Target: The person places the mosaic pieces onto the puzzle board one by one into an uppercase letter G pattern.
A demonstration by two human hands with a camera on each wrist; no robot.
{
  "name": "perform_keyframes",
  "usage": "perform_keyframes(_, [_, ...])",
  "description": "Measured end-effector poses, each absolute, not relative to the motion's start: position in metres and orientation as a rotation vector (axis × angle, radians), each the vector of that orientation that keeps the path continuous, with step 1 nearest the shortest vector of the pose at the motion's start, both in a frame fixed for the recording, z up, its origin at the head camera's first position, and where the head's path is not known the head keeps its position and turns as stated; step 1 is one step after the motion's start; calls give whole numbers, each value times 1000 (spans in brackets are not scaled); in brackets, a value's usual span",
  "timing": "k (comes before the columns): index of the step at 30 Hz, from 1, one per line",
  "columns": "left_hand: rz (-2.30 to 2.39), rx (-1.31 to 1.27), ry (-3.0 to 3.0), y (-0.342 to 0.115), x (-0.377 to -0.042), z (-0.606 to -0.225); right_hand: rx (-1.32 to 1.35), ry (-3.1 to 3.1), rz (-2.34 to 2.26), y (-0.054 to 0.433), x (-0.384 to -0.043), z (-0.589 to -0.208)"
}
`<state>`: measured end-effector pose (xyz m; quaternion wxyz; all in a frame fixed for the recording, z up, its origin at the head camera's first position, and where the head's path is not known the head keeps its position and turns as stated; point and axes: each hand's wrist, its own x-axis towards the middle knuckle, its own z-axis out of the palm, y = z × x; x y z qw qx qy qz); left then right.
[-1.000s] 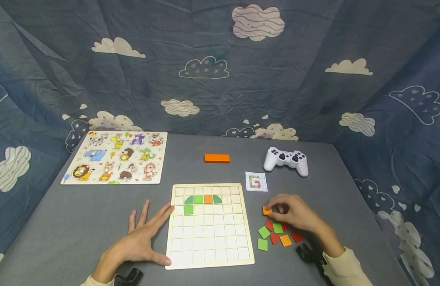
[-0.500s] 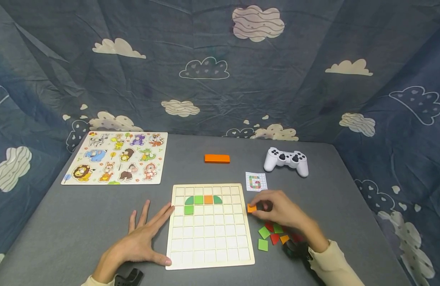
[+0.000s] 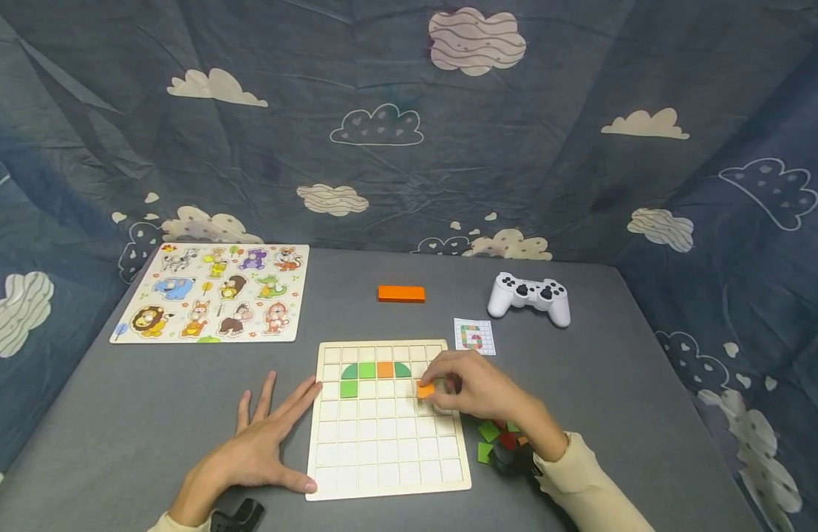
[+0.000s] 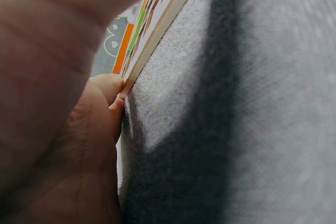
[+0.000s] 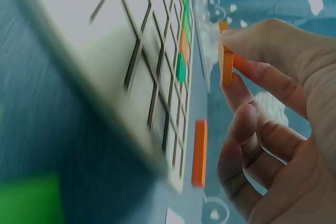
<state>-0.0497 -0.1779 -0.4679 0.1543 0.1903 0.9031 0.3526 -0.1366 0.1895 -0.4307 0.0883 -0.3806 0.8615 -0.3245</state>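
Observation:
Between the thumb and fingers of my right hand (image 3: 478,386) is a small orange square tile (image 3: 425,389), held over the right part of the wooden grid board (image 3: 389,492). In the right wrist view that orange tile (image 5: 227,59) appears edge-on, apart from the board. My left hand (image 3: 258,447) lies with spread fingers, thumb and fingertips touching the board's left edge. Set in the upper cells are a dark green quarter-round (image 3: 350,372), a light green square (image 3: 366,370), an orange square (image 3: 385,369) and another dark green quarter-round (image 3: 402,369). Below the first sits a light green square (image 3: 349,389).
Loose green and red tiles (image 3: 488,431) lie right of the board, partly hidden by my right arm. Behind stand a pattern card (image 3: 475,337), an orange block (image 3: 400,294), a white game controller (image 3: 530,297) and an animal puzzle board (image 3: 209,294).
My right hand has carried the orange tile leftward from beside the loose tiles to above the board. The left hand has stayed at the board's edge.

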Motion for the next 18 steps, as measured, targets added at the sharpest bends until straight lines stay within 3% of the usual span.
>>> perform_keyframes(18, [996,564,2591,-180,-51,-468,-1239,2580,-906,118,-129,-426])
